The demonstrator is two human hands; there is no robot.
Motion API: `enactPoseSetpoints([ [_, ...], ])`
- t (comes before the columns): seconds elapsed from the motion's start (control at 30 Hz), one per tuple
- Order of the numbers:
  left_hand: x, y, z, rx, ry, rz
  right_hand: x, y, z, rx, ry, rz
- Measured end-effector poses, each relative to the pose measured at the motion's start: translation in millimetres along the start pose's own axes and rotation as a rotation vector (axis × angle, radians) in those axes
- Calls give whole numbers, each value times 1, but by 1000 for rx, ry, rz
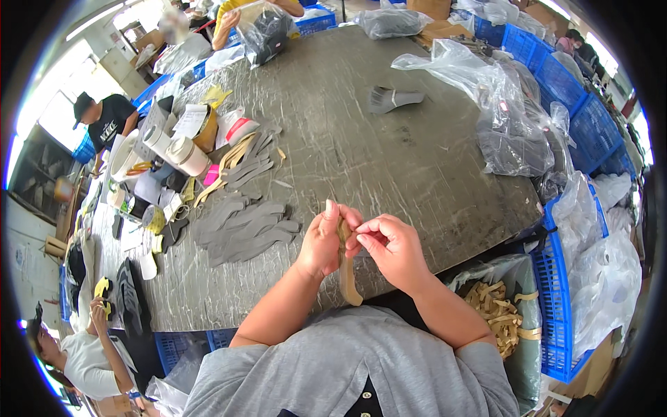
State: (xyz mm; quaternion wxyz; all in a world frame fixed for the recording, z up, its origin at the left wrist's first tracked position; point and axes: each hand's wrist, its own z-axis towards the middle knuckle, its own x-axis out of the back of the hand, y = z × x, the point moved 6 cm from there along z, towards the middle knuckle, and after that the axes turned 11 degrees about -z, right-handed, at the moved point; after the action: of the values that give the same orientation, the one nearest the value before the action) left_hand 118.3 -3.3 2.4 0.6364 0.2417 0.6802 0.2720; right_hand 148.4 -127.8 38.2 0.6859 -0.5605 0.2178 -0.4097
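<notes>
Near the table's front edge, my left hand (320, 240) is closed around a curved tan strip (349, 281), with its thumb pointing up. The strip's lower end hangs toward my body. My right hand (394, 249) meets it from the other side, thumb and forefinger pinched at the strip's edge; the fingertips hide the exact contact. To the left of my hands lies a spread pile of grey cut pieces (246, 233). Behind that pile are more tan strips (235, 156) beside grey ones. A banded bundle of grey pieces (394, 99) rests farther back on the table.
Tubs, a white jar (187, 154), tape and papers crowd the table's left side. Clear plastic bags (514, 132) cover the right edge. Blue crates (556, 306) and a lined bin of tan pieces (495, 316) stand at my right. Other people work around the table.
</notes>
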Motion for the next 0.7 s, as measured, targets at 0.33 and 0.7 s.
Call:
enactPoseSetpoints([
  [0.33,-13,15,-37,-68,-128,475,-27,-7,5,-242,-242,-105],
  [0.7,4,16,-38,-290,-105,783,-31,-21,-1,-23,-119,-389],
])
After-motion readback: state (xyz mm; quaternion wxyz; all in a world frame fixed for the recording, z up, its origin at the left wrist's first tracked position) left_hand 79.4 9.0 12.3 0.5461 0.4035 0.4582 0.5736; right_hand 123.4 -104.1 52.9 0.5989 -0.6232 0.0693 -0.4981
